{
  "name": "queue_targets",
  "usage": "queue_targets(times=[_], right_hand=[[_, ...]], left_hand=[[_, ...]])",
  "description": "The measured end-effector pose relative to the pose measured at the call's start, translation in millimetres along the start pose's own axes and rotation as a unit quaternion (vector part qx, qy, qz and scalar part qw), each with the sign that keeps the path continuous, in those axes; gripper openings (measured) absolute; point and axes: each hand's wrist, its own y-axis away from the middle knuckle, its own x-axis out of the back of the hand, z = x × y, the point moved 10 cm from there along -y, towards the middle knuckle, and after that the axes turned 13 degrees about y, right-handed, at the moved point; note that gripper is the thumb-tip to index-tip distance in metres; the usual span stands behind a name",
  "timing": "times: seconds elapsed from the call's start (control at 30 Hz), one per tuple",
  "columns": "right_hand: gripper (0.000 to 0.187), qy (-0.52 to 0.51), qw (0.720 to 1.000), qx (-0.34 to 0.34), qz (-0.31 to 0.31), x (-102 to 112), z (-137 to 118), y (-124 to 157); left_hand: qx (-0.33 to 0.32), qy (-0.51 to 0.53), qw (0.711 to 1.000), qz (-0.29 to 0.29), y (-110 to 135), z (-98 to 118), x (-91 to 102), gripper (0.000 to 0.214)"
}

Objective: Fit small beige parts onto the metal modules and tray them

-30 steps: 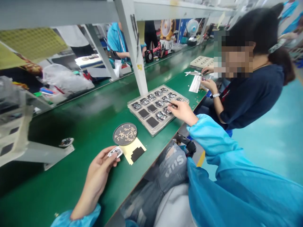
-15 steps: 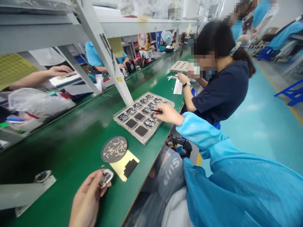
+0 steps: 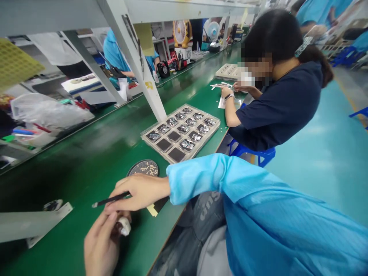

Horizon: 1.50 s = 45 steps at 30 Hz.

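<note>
At the frame's lower left, the left hand (image 3: pixel 100 243) grips a small white part (image 3: pixel 125 227) in its fingers. Just above it, the right hand (image 3: pixel 140 192) pinches a dark stick (image 3: pixel 111 199), tip pointing left.

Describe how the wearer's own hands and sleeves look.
The right grip is a bare hand, five-fingered, with no glove or ring showing. Above it runs a loose, wrinkled, bright blue sleeve, slightly shiny, ending at the wrist. The left grip is also ungloved; its sleeve is out of view. No markings show on either.
</note>
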Motion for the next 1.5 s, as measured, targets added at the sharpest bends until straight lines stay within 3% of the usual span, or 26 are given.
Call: queue_targets(times=[0.13,0.3,0.43,0.6,0.8,1.07,1.2,1.4,1.5], right_hand=[[0.028,-0.088,0.995,-0.056,-0.003,-22,30,-12],[0.042,-0.195,0.975,-0.101,-0.038,-39,55,-3],[0.034,-0.255,0.963,-0.086,-0.034,-38,51,-3],[0.038,-0.242,0.968,-0.065,-0.014,-33,49,-4],[0.036,-0.19,0.977,-0.1,-0.002,-30,53,-2],[0.033,-0.122,0.977,-0.154,0.087,-3,69,0],[0.035,-0.149,0.975,-0.155,0.062,-4,63,1],[0.041,-0.137,0.981,-0.129,-0.046,-28,49,1],[0.044,-0.144,0.979,-0.137,-0.045,-32,53,1]], left_hand=[[-0.051,-0.041,0.992,0.105,7,22,18.4,0.025],[-0.061,-0.049,0.987,0.138,3,19,29.2,0.03],[-0.088,-0.024,0.989,0.118,-1,15,25.9,0.033],[-0.124,0.022,0.988,0.091,-4,17,21.5,0.037],[-0.124,0.064,0.988,0.067,-3,19,13.4,0.041],[-0.134,0.179,0.973,0.063,-9,16,23.7,0.036],[-0.141,0.2,0.967,0.069,-12,16,29.0,0.038],[-0.161,0.165,0.969,0.091,-10,16,37.8,0.041],[-0.166,0.137,0.973,0.085,-8,18,36.5,0.041]])
